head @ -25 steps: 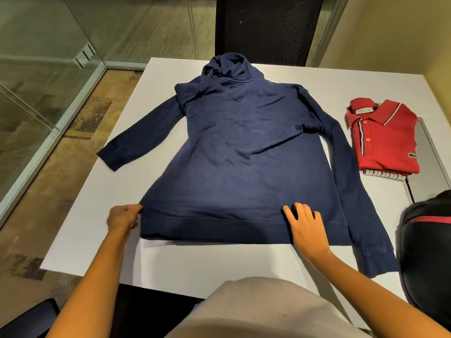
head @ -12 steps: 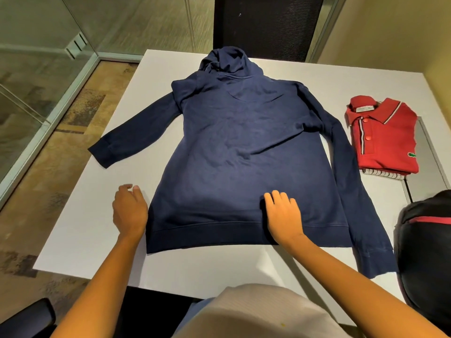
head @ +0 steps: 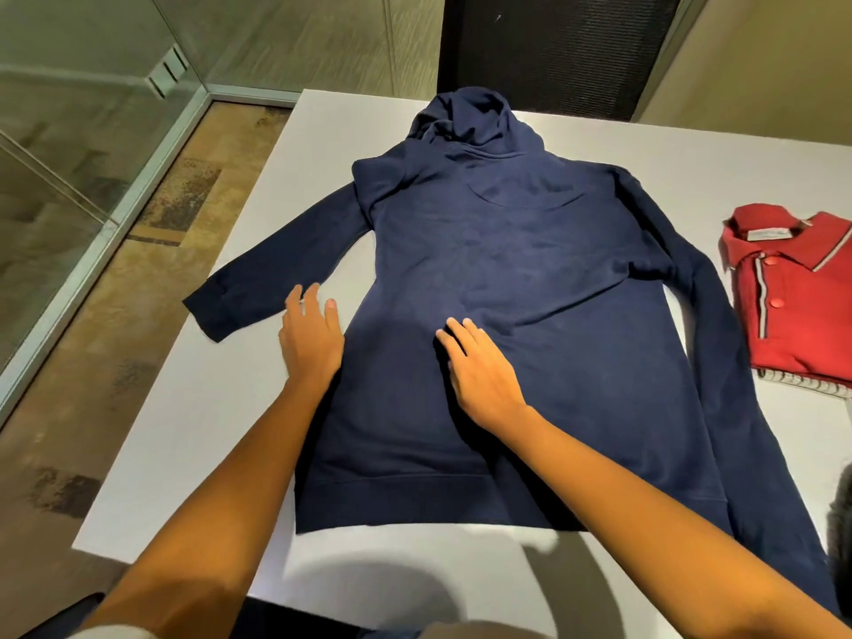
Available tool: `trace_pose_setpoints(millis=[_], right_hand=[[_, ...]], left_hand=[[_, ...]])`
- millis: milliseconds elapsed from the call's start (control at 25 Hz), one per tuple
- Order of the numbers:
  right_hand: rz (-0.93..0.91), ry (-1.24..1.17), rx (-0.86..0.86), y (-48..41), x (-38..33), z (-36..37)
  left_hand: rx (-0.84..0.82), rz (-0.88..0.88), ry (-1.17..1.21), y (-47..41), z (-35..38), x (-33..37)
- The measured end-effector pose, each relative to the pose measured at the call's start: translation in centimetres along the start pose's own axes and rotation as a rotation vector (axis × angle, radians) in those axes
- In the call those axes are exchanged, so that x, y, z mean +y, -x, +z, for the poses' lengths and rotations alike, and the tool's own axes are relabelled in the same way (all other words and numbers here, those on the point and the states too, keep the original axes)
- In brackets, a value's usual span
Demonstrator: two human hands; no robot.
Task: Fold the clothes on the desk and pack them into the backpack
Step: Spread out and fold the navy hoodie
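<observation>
A navy blue hoodie (head: 516, 269) lies spread flat on the white desk (head: 193, 435), hood at the far end and both sleeves stretched out. My left hand (head: 311, 341) lies flat with straight fingers on the desk at the hoodie's left edge, close to the left sleeve (head: 272, 279). My right hand (head: 482, 373) presses flat on the middle of the hoodie's body. A folded red polo shirt (head: 797, 292) sits at the right on top of a folded striped garment. A dark sliver of the backpack (head: 843, 514) shows at the right edge.
A dark chair back (head: 553, 48) stands behind the desk's far edge. Glass partitions (head: 69, 177) and patterned floor lie to the left. The desk's left and near edges are within arm's reach.
Both hands have slid forward from the hoodie's hem up toward its middle, smoothing it. My left hand opened from a grip on the hem corner to flat.
</observation>
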State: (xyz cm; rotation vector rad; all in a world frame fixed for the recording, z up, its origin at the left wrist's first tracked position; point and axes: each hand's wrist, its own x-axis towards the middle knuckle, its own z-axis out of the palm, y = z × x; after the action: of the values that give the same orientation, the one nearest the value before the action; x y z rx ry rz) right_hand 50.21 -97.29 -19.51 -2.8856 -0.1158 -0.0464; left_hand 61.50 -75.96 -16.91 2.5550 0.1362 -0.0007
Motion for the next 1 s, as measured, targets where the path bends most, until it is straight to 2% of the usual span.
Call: trace_pose_setpoints(millis=[200, 320, 400, 480, 720, 840, 920, 1000], right_hand=[[0.035, -0.1, -0.045, -7.0, 2.5, 1.0], [0.059, -0.001, -0.074, -9.8, 5.4, 1.7], [0.025, 0.105, -0.066, -10.8, 7.2, 2.1], [0.0, 0.149, -0.042, -11.4, 8.2, 2.5], [0.025, 0.143, 0.011, -12.7, 9.3, 2.9], [0.032, 0.152, 0.019, -13.5, 10.0, 2.9], [0.038, 0.156, 0.018, -13.7, 10.1, 3.0], [0.039, 0.167, 0.02, -13.7, 10.2, 3.1]], left_hand=[[-0.098, 0.041, -0.003, -7.1, 3.2, 3.2], [-0.173, -0.092, -0.008, -11.1, 4.6, 3.0], [-0.163, -0.173, -0.034, -13.7, 4.7, 2.9], [-0.147, -0.174, -0.093, -16.6, 4.1, 2.2], [-0.136, -0.182, -0.259, -24.5, 1.9, -3.5], [-0.12, -0.195, -0.286, -25.3, 1.8, -3.6], [-0.02, -0.088, -0.264, -23.8, 2.6, -1.7], [0.002, 0.122, -0.196, -20.8, 4.6, 0.4]])
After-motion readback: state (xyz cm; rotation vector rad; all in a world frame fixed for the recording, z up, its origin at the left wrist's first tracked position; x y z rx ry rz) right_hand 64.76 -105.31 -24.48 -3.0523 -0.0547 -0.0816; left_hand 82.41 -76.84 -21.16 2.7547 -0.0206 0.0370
